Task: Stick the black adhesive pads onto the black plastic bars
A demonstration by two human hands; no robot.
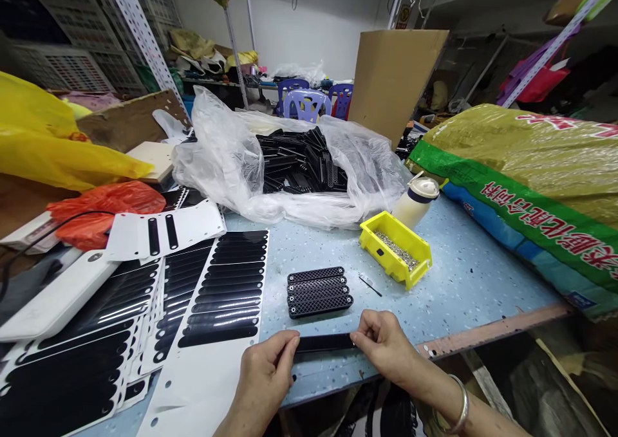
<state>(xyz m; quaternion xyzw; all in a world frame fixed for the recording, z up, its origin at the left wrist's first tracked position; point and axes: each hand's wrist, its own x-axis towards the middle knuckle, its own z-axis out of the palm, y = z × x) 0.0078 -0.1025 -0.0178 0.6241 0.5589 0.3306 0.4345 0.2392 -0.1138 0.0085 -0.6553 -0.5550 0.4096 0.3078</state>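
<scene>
Between my hands, near the table's front edge, a narrow black strip point(323, 343) is stretched out level. My left hand point(265, 376) pinches its left end between thumb and finger, and my right hand point(383, 347) pinches the right end. Just beyond the strip lies a row of black plastic bars point(319, 292) with a mesh pattern and small metal rings at their ends. Left of my hands, a white backing sheet point(226, 282) carries several glossy black strip stickers with rounded ends. A thin dark pin-like tool point(370, 286) rests right of the bars.
A yellow bin point(396, 247) holds small metal parts, beside a cream bottle point(416, 200). Clear plastic sheeting point(217, 160) surrounds a heap of black bars point(302, 160) at the back. A printed sack point(521, 192) fills the right; a white device point(58, 295) and more sticker sheets lie left.
</scene>
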